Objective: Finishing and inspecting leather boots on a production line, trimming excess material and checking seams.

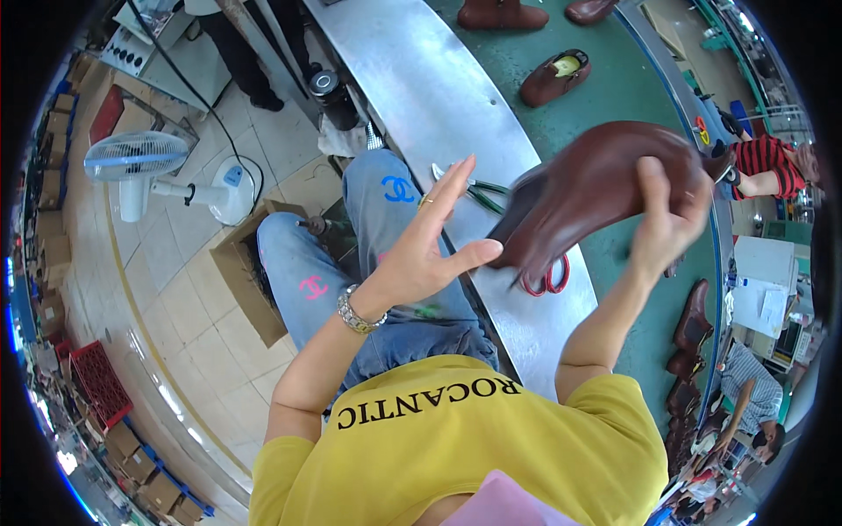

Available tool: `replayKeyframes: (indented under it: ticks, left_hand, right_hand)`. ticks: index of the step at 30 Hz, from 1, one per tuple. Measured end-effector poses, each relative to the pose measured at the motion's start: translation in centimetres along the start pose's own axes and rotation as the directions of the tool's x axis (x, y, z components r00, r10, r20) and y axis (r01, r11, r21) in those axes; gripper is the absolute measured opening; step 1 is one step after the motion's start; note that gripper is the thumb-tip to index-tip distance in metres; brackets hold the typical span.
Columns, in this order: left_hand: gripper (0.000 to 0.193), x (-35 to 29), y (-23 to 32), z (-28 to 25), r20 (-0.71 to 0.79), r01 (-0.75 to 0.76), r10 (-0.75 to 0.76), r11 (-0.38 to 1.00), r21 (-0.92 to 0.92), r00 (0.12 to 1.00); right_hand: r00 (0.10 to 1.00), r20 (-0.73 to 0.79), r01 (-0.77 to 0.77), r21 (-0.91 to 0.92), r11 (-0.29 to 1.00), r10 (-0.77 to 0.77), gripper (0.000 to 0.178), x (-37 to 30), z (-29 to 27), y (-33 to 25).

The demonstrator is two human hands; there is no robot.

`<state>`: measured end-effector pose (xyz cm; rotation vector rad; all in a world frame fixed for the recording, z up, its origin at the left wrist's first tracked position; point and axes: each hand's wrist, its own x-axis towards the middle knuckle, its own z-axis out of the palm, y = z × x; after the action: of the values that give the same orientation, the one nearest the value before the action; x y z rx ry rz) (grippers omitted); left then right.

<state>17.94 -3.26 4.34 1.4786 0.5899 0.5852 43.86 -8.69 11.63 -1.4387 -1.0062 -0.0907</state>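
Note:
A brown leather boot [605, 184] is held up over the metal bench, its toe end to the right and its shaft opening to the left. My right hand [671, 215] grips it near the toe, thumb and fingers bent round the leather. Beside the shaft opening, my left hand [425, 250] has its fingers stretched out and its thumb apart. The thumb tip is at the boot's edge; whether it touches I cannot tell. Green-handled pliers [485, 195] lie on the bench behind the boot. Red-handled scissors [553, 277], partly hidden by the boot, lie below it.
The metal bench [412, 61] runs along a green conveyor belt [614, 96] carrying a brown shoe [554, 79] and several others. A black thermos [333, 98] stands beside the bench. Left of my legs are a cardboard box [241, 285] and a fan [136, 158]. Other people work at the right.

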Motion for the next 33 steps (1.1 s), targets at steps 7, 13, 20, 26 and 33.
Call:
replayKeyframes:
  ticks: [7, 13, 20, 26, 33]
  left_hand:
    - [0.07, -0.7, -2.9, -2.4, -0.047, 0.184, -0.192, 0.974, -0.134, 0.98]
    - [0.065, -4.3, -4.0, -6.0, -0.179, 0.265, -0.297, 0.947, -0.181, 0.938]
    - [0.05, -3.9, -2.2, -5.4, -0.077, 0.282, -0.291, 0.953, -0.108, 0.954]
    - [0.054, -6.1, -2.2, -6.3, -0.19, 0.18, -0.191, 0.981, -0.074, 0.963]
    - [0.079, -3.4, 1.8, -7.6, -0.17, 0.048, 0.004, 0.954, 0.297, 0.985]
  right_hand:
    - [0.94, -0.328, -0.19, -0.728, 0.659, -0.092, 0.057, 1.6, -5.5, 14.2]
    - [0.957, -0.171, -0.167, -0.985, -0.039, 0.235, 0.084, -3.8, -3.8, 19.9]
    - [0.944, 0.258, 0.004, -0.632, 0.775, 0.205, 0.046, 3.0, 10.4, 17.4]
    - [0.971, 0.2, -0.015, -0.505, 0.863, 0.133, 0.024, 6.9, 9.5, 20.4]
    - [0.9, 0.379, -0.258, 0.068, 0.964, 0.214, 0.033, 8.3, 7.7, 0.7]
